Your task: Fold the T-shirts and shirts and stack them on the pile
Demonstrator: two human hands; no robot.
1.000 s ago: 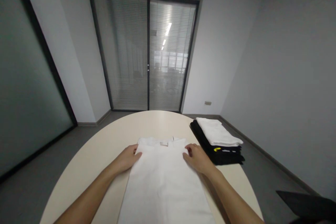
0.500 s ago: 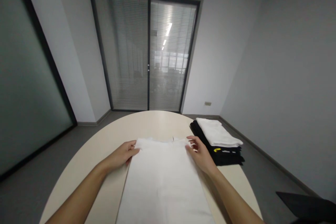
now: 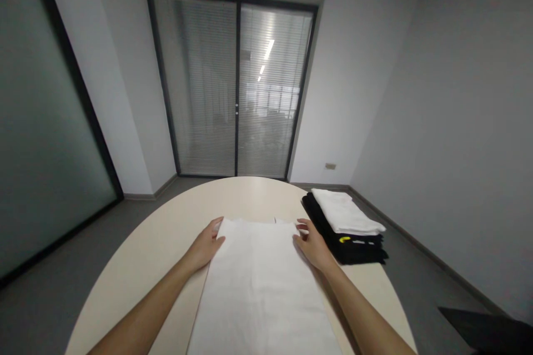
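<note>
White cloth (image 3: 266, 288) flat on table (image 3: 141, 272), long strip, seemingly part-folded, not yet compact. Left hand (image 3: 208, 244), right hand (image 3: 314, 244) curved at far corners; whether pinching, cannot tell. Dark stack (image 3: 360, 254), white folded cloth (image 3: 347, 212) atop, already neat.

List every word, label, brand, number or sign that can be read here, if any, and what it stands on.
No text can be read.
Black folded cloths: a yellow mark and small white marks, too small to make out.
White cloth in front: no lettering visible.
</note>
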